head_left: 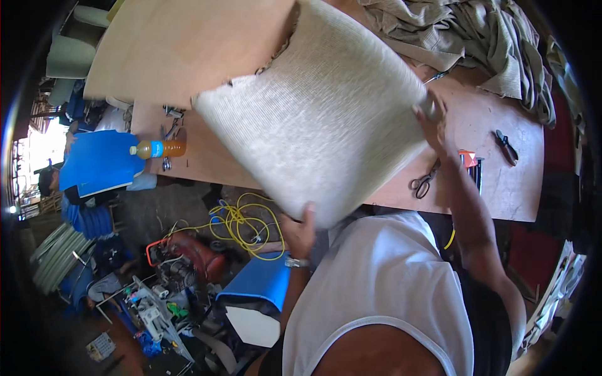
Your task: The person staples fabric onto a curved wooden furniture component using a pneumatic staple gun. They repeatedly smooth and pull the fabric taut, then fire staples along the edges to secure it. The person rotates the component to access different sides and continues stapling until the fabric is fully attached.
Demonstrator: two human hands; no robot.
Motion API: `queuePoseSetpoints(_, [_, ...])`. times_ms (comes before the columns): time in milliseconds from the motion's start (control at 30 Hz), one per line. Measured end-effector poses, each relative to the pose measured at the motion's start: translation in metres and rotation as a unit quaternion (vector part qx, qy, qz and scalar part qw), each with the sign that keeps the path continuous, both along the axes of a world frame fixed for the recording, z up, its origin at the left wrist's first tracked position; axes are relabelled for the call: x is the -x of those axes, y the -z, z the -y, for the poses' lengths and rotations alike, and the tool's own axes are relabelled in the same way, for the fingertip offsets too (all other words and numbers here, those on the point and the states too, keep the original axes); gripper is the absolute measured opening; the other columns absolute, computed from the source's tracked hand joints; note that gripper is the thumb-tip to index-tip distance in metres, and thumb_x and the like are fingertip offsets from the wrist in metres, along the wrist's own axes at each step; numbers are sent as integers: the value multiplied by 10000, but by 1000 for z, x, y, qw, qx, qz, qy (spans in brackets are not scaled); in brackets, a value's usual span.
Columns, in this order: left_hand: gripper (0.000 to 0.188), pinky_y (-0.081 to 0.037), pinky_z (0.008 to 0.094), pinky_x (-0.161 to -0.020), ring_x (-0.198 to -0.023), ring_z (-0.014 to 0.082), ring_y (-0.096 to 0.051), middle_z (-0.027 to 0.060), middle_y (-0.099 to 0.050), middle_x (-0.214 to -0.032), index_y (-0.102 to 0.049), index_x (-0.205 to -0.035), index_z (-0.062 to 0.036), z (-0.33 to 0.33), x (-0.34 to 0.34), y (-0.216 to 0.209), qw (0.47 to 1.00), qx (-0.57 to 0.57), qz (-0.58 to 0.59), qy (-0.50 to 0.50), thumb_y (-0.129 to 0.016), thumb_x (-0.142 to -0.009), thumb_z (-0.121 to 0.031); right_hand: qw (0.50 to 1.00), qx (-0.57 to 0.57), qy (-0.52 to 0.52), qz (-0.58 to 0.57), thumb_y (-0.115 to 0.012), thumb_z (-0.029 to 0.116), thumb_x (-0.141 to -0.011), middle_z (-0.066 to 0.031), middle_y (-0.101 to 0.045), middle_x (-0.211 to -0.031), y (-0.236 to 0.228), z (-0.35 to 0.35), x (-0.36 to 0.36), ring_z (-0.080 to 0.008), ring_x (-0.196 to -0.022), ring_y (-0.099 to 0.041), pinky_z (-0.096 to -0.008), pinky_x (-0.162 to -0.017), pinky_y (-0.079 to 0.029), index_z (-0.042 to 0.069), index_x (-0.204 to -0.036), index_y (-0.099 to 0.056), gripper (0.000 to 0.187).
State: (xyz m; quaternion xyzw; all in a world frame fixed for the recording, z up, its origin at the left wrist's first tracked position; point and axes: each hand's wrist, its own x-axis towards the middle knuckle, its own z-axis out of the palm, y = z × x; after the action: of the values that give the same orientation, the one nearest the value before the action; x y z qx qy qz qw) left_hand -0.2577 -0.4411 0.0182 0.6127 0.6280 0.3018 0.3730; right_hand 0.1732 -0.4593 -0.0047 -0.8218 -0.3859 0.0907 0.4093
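Observation:
A large panel covered in beige ribbed fabric [320, 119] is tilted over the table in front of me, slightly blurred. My left hand [300, 235] grips its near corner, thumb on top and fingers mostly hidden underneath. At its right edge, my right hand [433, 122] is closed around the border. The fabric's far-left edge is ragged and lies against a smooth, tan, wood-coloured sheet [182, 47]; whether the two are joined I cannot tell. Black-handled scissors [422, 185] lie on the table just below my right hand.
On the wooden table [523, 197] are pliers [505, 148], a red-and-black tool [469, 160], crumpled beige fabric [451, 31] and a bottle of orange liquid [160, 148]. Left of me, a yellow hose [244, 229], a red machine [194, 254] and a blue-topped stool [260, 282] occupy the floor.

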Motion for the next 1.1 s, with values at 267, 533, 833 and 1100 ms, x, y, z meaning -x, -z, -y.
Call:
queuePoseSetpoints(267, [267, -567, 383, -884, -1001, 249, -697, 162, -713, -1154, -668, -1174, -6, 38, -40, -66, 947, 68, 69, 306, -681, -984, -192, 994, 0, -45, 102, -799, 340, -854, -293, -411, -1509, 1, -66, -34, -470, -1391, -423, -512, -1139, -398, 72, -1481, -471, 757])
queuePoseSetpoints(533, [423, -487, 383, -1024, -1214, 263, -637, 163, -670, -1329, -631, -1361, -9, -149, 80, -326, 683, -542, -482, -83, -440, -1107, -287, 944, 40, -284, 165, -650, 396, -972, -315, -354, -1575, 3, 48, 45, -527, -1464, -314, -592, -1195, -280, -54, -1526, -368, 768])
queuePoseSetpoints(833, [600, -540, 465, -730, -842, 349, -732, 115, -775, -948, -762, -1089, -162, -293, 28, -322, 692, -471, -474, -274, -637, -855, -700, 868, 148, -452, 140, -471, 617, -992, -217, -341, -1628, -49, 47, 95, -418, -1526, -280, -667, -1194, -175, 31, -1538, -416, 803])
queuePoseSetpoints(1100, [574, -545, 452, -680, -727, 319, -733, 113, -756, -770, -789, -893, -125, -292, 59, -288, 646, -534, -437, -325, -607, -903, -670, 793, 128, -587, 101, -481, 603, -998, -175, -350, -1628, -37, -118, 168, -327, -1535, -285, -595, -1236, -187, 7, -1526, -411, 799])
